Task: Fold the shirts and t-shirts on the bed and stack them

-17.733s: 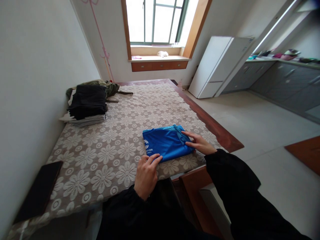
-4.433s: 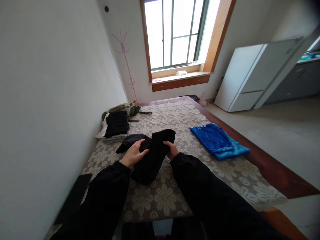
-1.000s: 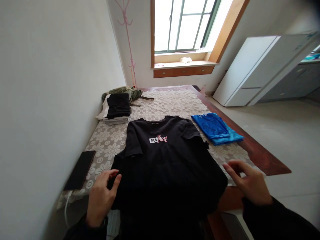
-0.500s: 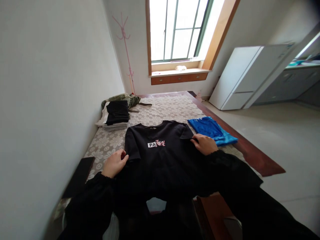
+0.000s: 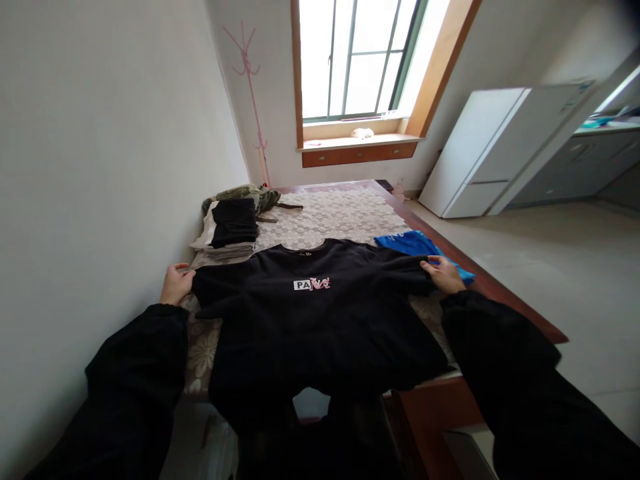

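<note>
A black T-shirt (image 5: 320, 320) with a white and pink chest print lies front up across the table, its sleeves stretched out sideways and its lower edge hanging toward me. My left hand (image 5: 177, 283) is closed on the end of the sleeve at the left. At the other side my right hand (image 5: 443, 273) pinches the opposite sleeve end, just over a folded blue garment (image 5: 410, 241) that the shirt partly covers.
Along the wall stands a stack of folded clothes (image 5: 234, 223), with a green camouflage item (image 5: 245, 195) behind it. A patterned cloth (image 5: 345, 210) covers the wooden table. A coat rack (image 5: 255, 107) and a white fridge (image 5: 480, 153) stand farther back.
Both hands have moved outward, drawing the sleeves from beside the shirt's body out to the sides. The left sleeve now reaches almost to the wall, and the right one overlaps the blue garment.
</note>
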Tool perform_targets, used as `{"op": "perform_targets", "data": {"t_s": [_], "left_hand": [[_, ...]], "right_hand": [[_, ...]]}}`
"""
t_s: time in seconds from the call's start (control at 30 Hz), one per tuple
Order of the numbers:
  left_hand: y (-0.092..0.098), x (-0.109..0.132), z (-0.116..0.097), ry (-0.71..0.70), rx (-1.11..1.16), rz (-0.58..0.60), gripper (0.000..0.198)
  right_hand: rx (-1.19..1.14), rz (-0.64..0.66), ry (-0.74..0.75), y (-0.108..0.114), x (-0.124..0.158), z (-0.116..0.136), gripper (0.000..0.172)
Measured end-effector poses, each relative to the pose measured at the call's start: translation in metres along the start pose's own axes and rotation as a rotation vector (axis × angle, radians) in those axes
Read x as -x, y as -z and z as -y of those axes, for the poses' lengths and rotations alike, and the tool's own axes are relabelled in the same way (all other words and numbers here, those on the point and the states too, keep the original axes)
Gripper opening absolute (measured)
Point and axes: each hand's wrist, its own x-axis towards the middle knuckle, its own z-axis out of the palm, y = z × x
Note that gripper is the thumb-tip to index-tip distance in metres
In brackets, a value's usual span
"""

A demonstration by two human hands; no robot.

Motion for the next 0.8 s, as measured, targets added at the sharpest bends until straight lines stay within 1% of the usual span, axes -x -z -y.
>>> {"op": "perform_targets", "data": {"t_s": [0.07, 0.13, 0.17, 0.2, 0.23, 0.27, 0.3, 0.33, 0.4, 0.43, 0.47, 0.53, 0.57, 0.63, 0.73, 0.8], "left_hand": [[-0.006, 0.006, 0.006, 0.102, 0.048, -0.003, 0.055], [-0.012, 0.017, 0.012, 0.185, 0.119, 0.012, 0.066], [-0.015, 0.025, 0.016, 0.204, 0.161, -0.004, 0.071], [-0.017, 0.035, 0.019, 0.207, 0.208, -0.044, 0.075], [-0.019, 0.046, 0.023, 0.190, 0.250, -0.096, 0.079], [-0.020, 0.058, 0.026, 0.159, 0.274, -0.146, 0.081], [-0.020, 0.073, 0.028, 0.118, 0.269, -0.175, 0.078], [-0.021, 0.089, 0.030, 0.076, 0.227, -0.170, 0.072], [-0.022, 0.122, 0.030, 0.019, 0.076, -0.068, 0.056], [-0.022, 0.139, 0.030, 0.006, -0.007, -0.028, 0.053], [-0.023, 0.154, 0.028, 0.006, -0.077, -0.021, 0.055], [-0.025, 0.179, 0.026, 0.059, -0.183, -0.060, 0.063], [-0.026, 0.187, 0.025, 0.090, -0.222, -0.066, 0.064], [-0.030, 0.198, 0.023, 0.110, -0.274, -0.020, 0.056], [-0.036, 0.202, 0.019, 0.041, -0.299, 0.067, 0.041], [-0.039, 0.202, 0.016, 0.013, -0.295, 0.073, 0.035]], "right_hand": [[-0.062, 0.038, 0.003, 0.002, 0.009, -0.001, 0.055], [-0.112, 0.080, 0.025, 0.005, 0.024, -0.004, 0.071], [-0.129, 0.100, 0.044, 0.008, 0.035, -0.005, 0.079], [-0.140, 0.111, 0.066, 0.011, 0.046, -0.007, 0.085], [-0.137, 0.109, 0.094, 0.014, 0.059, -0.009, 0.089], [-0.124, 0.096, 0.123, 0.018, 0.073, -0.011, 0.089], [-0.090, 0.078, 0.152, 0.022, 0.087, -0.013, 0.085], [-0.027, 0.064, 0.179, 0.025, 0.102, -0.016, 0.078], [0.172, 0.074, 0.222, 0.032, 0.130, -0.021, 0.061], [0.275, 0.098, 0.244, 0.034, 0.143, -0.023, 0.054], [0.364, 0.119, 0.266, 0.036, 0.154, -0.025, 0.051], [0.474, 0.131, 0.310, 0.035, 0.172, -0.028, 0.047], [0.498, 0.122, 0.328, 0.033, 0.179, -0.028, 0.045], [0.517, 0.116, 0.350, 0.028, 0.187, -0.026, 0.040], [0.510, 0.137, 0.337, 0.023, 0.192, -0.020, 0.035], [0.466, 0.171, 0.298, 0.023, 0.195, -0.014, 0.035]]}}
